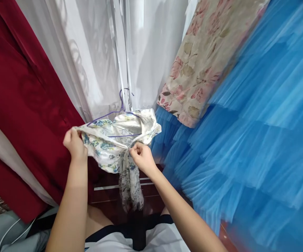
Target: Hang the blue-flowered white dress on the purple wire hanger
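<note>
A white garment with blue and yellow-green flowers (106, 161) hangs in front of me on a purple wire hanger (121, 101), its lower part trailing down in a narrow gathered length. My left hand (75, 141) is closed on the garment's left edge and pulls it out sideways. At the neckline, near the middle, my right hand (141, 155) pinches the cloth between thumb and fingers. The hanger's bottom bar shows through the open neck. Its hook reaches up to a thin metal pole (125, 52), and how it is held there is hard to make out.
A dark red curtain (33, 94) hangs at the left, white drapes (151, 45) behind. Close on the right are a beige floral cloth (193, 80) and a layered blue tulle skirt (245, 140). Below lies a dark reddish floor (106, 196); a white cable (9, 231) runs at lower left.
</note>
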Demonstrator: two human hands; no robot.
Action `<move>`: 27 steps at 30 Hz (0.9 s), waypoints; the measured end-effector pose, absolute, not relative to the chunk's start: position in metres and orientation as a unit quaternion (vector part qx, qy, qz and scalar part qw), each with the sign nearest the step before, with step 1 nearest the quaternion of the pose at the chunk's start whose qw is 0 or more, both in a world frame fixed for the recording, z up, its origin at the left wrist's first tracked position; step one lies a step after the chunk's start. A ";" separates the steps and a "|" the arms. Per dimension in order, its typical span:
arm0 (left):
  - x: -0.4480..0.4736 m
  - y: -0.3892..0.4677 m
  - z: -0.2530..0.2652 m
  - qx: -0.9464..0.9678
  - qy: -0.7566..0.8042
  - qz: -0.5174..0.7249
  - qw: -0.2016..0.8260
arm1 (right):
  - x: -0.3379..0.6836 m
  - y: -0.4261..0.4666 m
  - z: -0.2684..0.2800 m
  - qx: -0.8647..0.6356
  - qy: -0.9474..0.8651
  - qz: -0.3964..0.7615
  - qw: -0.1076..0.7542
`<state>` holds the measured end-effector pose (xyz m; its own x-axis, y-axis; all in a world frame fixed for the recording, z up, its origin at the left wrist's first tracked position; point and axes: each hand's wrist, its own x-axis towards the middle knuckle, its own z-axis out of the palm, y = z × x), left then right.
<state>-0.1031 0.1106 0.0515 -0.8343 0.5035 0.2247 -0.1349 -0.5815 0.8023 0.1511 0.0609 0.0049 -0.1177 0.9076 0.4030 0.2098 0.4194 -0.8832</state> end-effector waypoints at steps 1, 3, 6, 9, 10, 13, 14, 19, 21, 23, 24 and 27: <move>-0.109 0.113 0.035 0.157 0.412 0.853 0.281 | 0.151 0.057 0.003 -0.414 -0.662 0.351 0.517; -0.106 0.110 0.001 0.095 0.408 0.817 0.395 | 0.154 0.052 -0.003 -0.406 -0.642 0.378 0.530; -0.075 0.095 -0.046 0.088 0.408 0.785 0.459 | 0.168 0.050 -0.029 -0.424 -0.552 0.412 0.588; -0.036 0.073 -0.078 0.103 0.386 0.760 0.512 | 0.194 0.047 -0.071 -0.463 -0.439 0.428 0.640; -0.025 0.064 -0.083 0.117 0.365 0.756 0.530 | 0.203 0.045 -0.086 -0.476 -0.421 0.430 0.641; 0.005 0.040 -0.087 0.184 0.262 0.763 0.561 | 0.224 0.040 -0.115 -0.510 -0.447 0.422 0.601; 0.014 0.033 -0.084 0.213 0.232 0.768 0.558 | 0.228 0.038 -0.117 -0.520 -0.472 0.410 0.583; 0.056 0.009 -0.060 0.408 0.274 0.721 0.489 | 0.220 0.023 -0.081 -0.456 -0.628 0.392 0.494; 0.068 0.003 -0.051 0.516 0.353 0.665 0.408 | 0.209 0.013 -0.061 -0.370 -0.664 0.458 0.461; 0.073 -0.002 -0.046 0.597 0.417 0.612 0.308 | 0.202 0.003 -0.048 -0.318 -0.653 0.520 0.449; 0.072 -0.003 -0.045 0.620 0.432 0.594 0.277 | 0.200 -0.001 -0.045 -0.310 -0.637 0.543 0.452; 0.065 -0.005 -0.055 0.629 0.404 0.576 0.331 | 0.208 -0.010 -0.038 -0.294 -0.612 0.598 0.427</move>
<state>0.0647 -0.0046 -0.0548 0.0091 0.8892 0.4574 0.1265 -0.4548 0.8816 0.2075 -0.0102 -0.0383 -0.4631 0.8698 0.1702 -0.1502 0.1122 -0.9823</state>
